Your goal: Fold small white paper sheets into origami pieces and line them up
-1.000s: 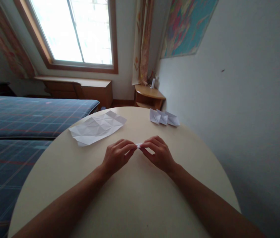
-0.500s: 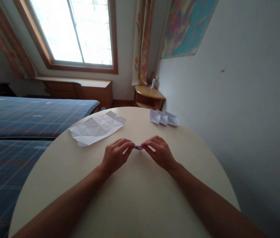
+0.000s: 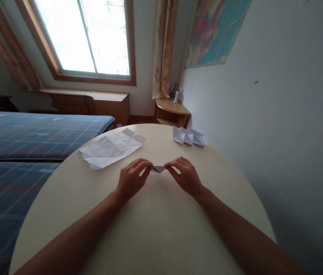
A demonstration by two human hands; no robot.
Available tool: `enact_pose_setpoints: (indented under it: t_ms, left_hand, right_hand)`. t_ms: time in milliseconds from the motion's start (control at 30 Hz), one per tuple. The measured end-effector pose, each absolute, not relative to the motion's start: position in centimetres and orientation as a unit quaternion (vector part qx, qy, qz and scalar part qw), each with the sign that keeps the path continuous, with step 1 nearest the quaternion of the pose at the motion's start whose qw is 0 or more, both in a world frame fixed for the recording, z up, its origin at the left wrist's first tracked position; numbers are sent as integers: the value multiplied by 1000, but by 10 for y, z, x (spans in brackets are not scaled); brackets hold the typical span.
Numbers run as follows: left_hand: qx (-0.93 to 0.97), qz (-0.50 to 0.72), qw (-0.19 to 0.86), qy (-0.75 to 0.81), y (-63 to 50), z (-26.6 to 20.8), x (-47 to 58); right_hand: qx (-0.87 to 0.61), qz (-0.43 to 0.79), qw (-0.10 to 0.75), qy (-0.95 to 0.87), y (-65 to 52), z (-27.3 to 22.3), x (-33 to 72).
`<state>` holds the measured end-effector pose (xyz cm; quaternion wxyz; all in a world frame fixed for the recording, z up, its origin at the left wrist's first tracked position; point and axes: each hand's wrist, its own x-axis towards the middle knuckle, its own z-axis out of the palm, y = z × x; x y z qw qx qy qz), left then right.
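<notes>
A small piece of folded white paper point(image 3: 159, 169) is stretched between my two hands above the middle of the table. My left hand point(image 3: 133, 175) pinches its left end between thumb and fingers. At the other end, my right hand point(image 3: 184, 175) grips the paper in the same kind of pinch. A dark slit or mark shows on the paper's near face. The fingertips cover both of its ends.
The round cream table point(image 3: 161, 225) carries a large creased white sheet point(image 3: 112, 148) at the far left. Several folded paper pieces point(image 3: 189, 136) stand in a row at the far right. A bed point(image 3: 35, 133) adjoins on the left, a wall point(image 3: 293, 126) on the right.
My fingertips have moved a little farther apart, mostly the left hand to the left. More of the folded paper shows between them, now as a downward-pointing triangle.
</notes>
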<state>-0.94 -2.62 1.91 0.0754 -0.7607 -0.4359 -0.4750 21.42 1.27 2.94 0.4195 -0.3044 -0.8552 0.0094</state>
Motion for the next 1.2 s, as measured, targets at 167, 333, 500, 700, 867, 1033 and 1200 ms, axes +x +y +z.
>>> enact_pose_setpoints:
  t_ms: [167, 333, 500, 700, 867, 1033, 1200]
  left_hand:
    - [-742, -480, 53, -466, -22, 14, -12]
    - [-739, -483, 43, -468, -21, 15, -15]
    - [-771, -452, 82, -441, -24, 18, -13]
    - [-803, -410, 133, -412, -28, 21, -9]
    - [-807, -399, 156, -406, -29, 24, -6]
    - [-810, -401, 164, -397, -30, 24, -6]
    - [-817, -393, 166, -389, -31, 24, -5]
  right_hand:
    - [-325, 26, 438, -838, 13, 29, 216]
    - [-327, 26, 436, -838, 13, 28, 216]
    - [-308, 14, 430, -849, 8, 32, 212]
    - [-263, 2, 421, -868, 4, 35, 208]
    - [-260, 13, 422, -868, 5, 33, 208]
    - [-259, 10, 418, -871, 4, 33, 208]
    - [-259, 7, 411, -874, 3, 33, 206]
